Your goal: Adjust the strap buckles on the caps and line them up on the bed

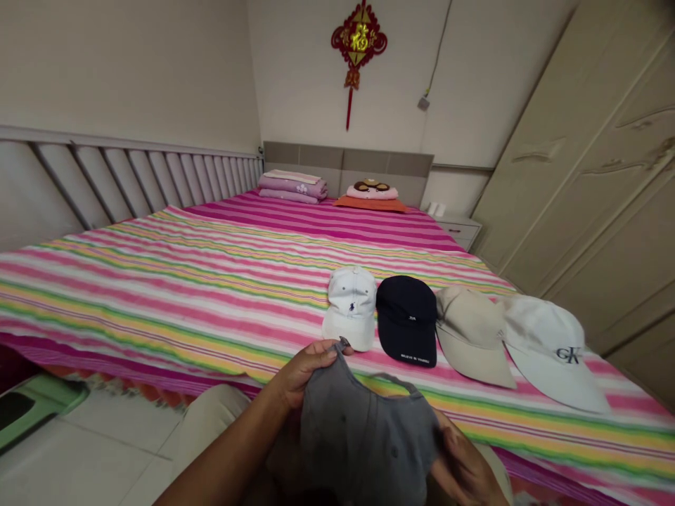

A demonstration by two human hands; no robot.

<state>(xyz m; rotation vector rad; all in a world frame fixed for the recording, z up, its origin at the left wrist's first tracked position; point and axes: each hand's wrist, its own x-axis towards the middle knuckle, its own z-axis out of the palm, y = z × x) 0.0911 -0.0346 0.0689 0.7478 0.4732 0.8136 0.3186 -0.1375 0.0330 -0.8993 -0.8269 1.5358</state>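
Both of my hands hold a grey baseball cap [369,436] up in front of me, its underside and strap opening towards me. My left hand [309,372] pinches the cap's upper edge, and my right hand [464,467] grips its far side. Just beyond them, a row of caps lies on the striped bedspread [211,302]: a white cap with a navy polo logo [351,306], a navy cap [406,320], a beige cap [469,337] and a white cap with a CK logo [548,351]. My left hand is nearest the white polo cap, without touching it.
Folded pink bedding [292,186] and a folded towel [372,193] lie by the headboard [348,161]. A slatted rail [142,183] runs along the left wall. A cream wardrobe [580,176] stands at right, and a tiled floor [105,450] lies at lower left.
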